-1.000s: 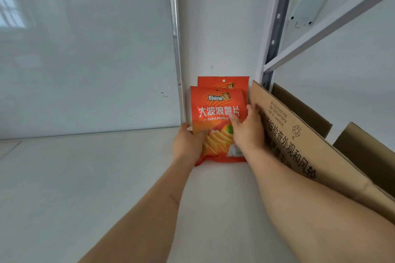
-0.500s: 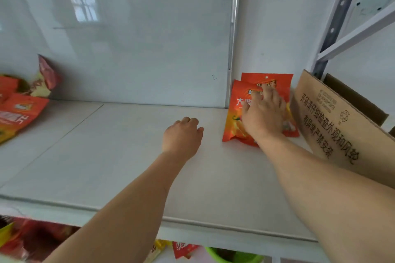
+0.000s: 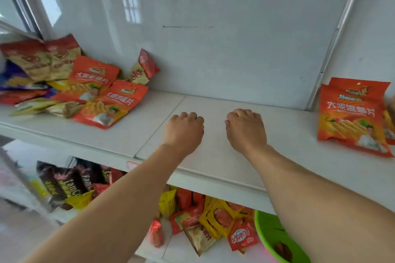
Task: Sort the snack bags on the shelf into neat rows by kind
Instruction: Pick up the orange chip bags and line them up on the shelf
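Observation:
Two orange chip bags stand one behind the other at the right end of the white shelf. A loose heap of snack bags lies at the left end, with two more orange chip bags on top and red-and-gold bags behind. My left hand and my right hand hover side by side over the bare middle of the shelf, fingers curled, holding nothing.
A glossy white panel backs the shelf. The lower shelf holds dark bags, yellow and red packets and a green bowl. A cardboard edge shows at far right.
My right hand has let go of the orange chip bags at the right and both hands have moved left to mid-shelf. The view has swung left, bringing the heap into sight.

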